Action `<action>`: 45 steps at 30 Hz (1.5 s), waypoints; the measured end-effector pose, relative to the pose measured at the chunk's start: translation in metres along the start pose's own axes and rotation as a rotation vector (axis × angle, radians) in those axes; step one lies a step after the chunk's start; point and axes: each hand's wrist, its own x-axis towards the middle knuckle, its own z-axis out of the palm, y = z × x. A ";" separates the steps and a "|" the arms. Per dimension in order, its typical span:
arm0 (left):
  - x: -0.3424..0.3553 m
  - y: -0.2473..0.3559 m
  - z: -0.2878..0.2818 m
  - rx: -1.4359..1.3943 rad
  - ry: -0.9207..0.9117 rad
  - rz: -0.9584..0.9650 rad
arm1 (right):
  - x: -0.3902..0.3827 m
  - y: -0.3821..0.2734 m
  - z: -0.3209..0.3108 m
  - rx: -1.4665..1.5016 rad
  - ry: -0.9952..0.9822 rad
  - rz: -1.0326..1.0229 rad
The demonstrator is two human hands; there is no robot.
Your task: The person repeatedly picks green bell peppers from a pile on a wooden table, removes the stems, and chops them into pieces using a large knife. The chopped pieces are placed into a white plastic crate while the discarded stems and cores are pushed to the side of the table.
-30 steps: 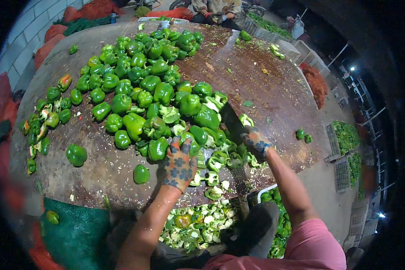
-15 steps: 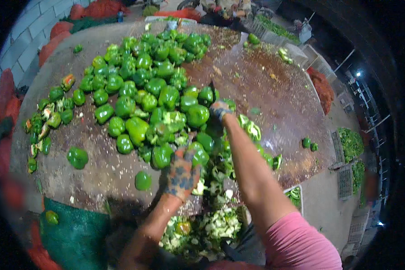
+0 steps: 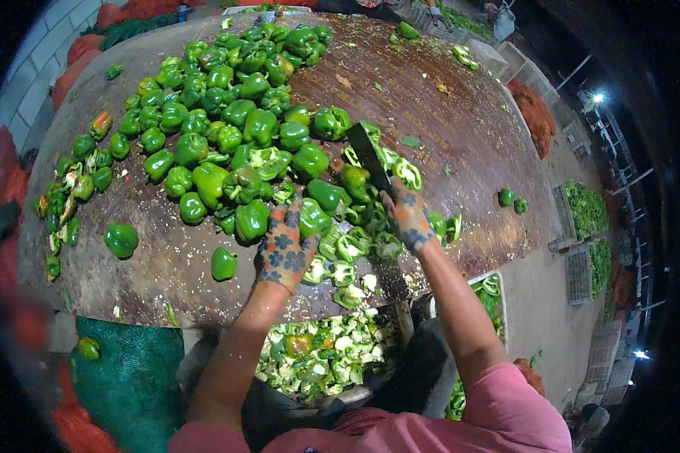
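Round brown bench (image 3: 461, 128) fills frame centre, heaped with whole green peppers (image 3: 227, 113) toward upper left. Left hand (image 3: 285, 245), patterned glove, rests on a pepper (image 3: 313, 217) near centre. Right hand (image 3: 408, 215), same glove, grip closed on a knife (image 3: 368, 153), blade angled up over cut pepper pieces (image 3: 347, 260). Bin of trimmings (image 3: 321, 355) at lower centre.

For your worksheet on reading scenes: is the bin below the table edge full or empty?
Nearly full: the bin holds pale green pepper scraps heaped close to its rim.

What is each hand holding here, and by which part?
Right hand grips a knife by its handle, blade up. Left hand rests on a pepper; grip unclear.
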 end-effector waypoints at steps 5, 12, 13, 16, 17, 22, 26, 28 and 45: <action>-0.002 0.004 0.002 -0.056 0.027 0.022 | -0.002 0.015 0.001 0.269 0.101 0.171; -0.003 0.006 0.001 -0.068 0.051 -0.022 | -0.030 0.001 -0.016 0.191 -0.317 0.053; -0.002 0.009 0.005 -0.102 0.039 -0.032 | -0.028 0.019 -0.014 0.108 -0.250 0.051; -0.001 0.000 0.008 -0.067 0.037 -0.018 | -0.005 0.013 -0.027 -0.037 -0.226 0.051; 0.000 0.004 0.011 -0.085 0.040 -0.005 | -0.002 0.026 -0.024 -0.169 -0.137 -0.063; 0.000 0.002 -0.001 -0.126 0.036 -0.022 | 0.029 -0.068 -0.009 0.229 -0.050 -0.038; -0.003 0.004 0.001 -0.158 -0.015 -0.068 | 0.022 -0.042 0.070 -0.052 -0.237 -0.128; -0.003 0.002 0.005 -0.093 0.056 -0.017 | 0.018 -0.039 0.072 -0.015 -0.251 -0.046; -0.003 -0.004 0.013 0.014 0.154 0.063 | -0.021 -0.060 0.033 -0.055 -0.272 -0.286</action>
